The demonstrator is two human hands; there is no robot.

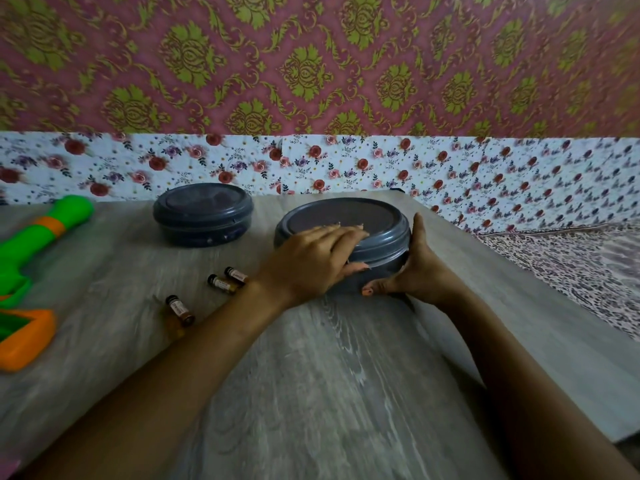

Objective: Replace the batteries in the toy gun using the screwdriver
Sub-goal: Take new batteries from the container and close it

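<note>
A green and orange toy gun (31, 258) lies at the left edge of the wooden table, partly cut off by the frame. Three small batteries lie loose: two side by side (227, 279) and one nearer me (179, 309). A round grey lidded container (374, 237) stands right of centre. My left hand (311, 261) lies over its lid rim, thumb under the edge. My right hand (412, 271) grips its right side and base. No screwdriver is in view.
A second round grey container (203, 214) with its lid on stands behind the batteries. The table (311, 375) ends at a floral wall at the back and at its right edge beside a patterned bed cover (571, 265).
</note>
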